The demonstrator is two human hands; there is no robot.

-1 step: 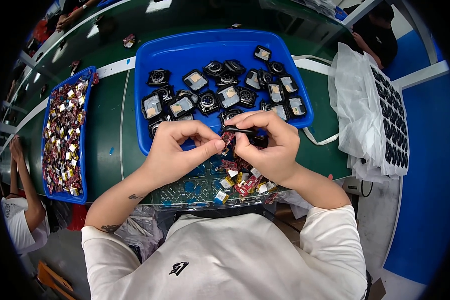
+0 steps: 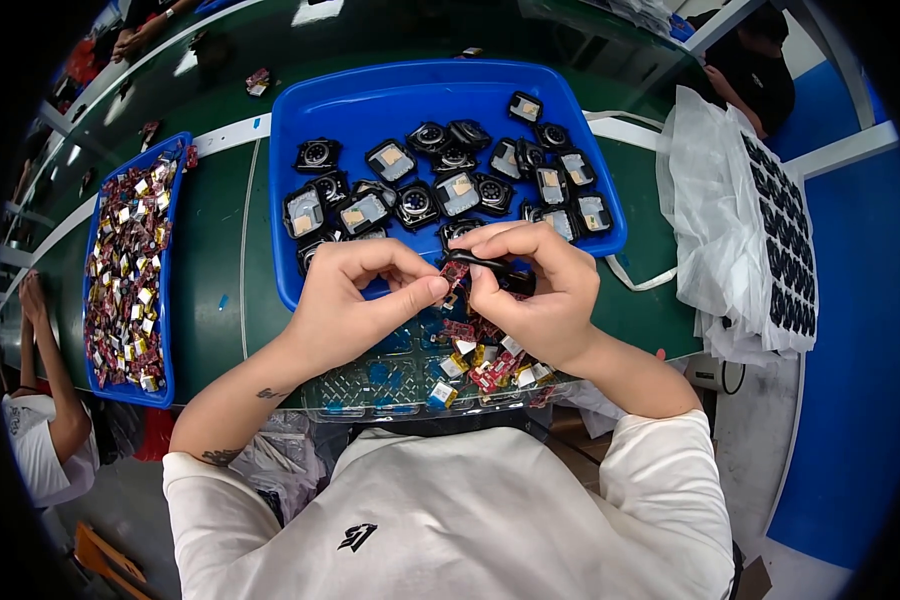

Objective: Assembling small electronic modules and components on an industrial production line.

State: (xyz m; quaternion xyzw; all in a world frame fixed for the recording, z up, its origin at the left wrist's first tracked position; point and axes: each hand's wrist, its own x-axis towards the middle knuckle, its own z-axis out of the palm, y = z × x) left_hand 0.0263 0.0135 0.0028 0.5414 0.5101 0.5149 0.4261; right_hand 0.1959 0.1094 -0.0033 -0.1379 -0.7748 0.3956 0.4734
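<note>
Thumb and forefinger of my left hand [image 2: 362, 292] pinch the edge of a small red circuit board [image 2: 455, 273]. My right hand [image 2: 542, 290] grips a black watch case [image 2: 492, 264] between thumb and fingers, much of it hidden by them. Board and case meet between the two hands; whether they are joined I cannot tell. Below my hands, red circuit boards with small batteries [image 2: 492, 374] lie heaped on a clear plastic tray [image 2: 370, 390]. Just beyond my fingers stands a large blue bin [image 2: 370, 92], where several black watch cases [image 2: 417, 203] lie, some face down.
A narrow blue bin [image 2: 174, 300] full of circuit boards with batteries stands at left on the green table [image 2: 215, 230]. To the right are white plastic sheets [image 2: 705, 190] and a sheet of black parts [image 2: 785, 240]. Other people sit at the far left and upper right.
</note>
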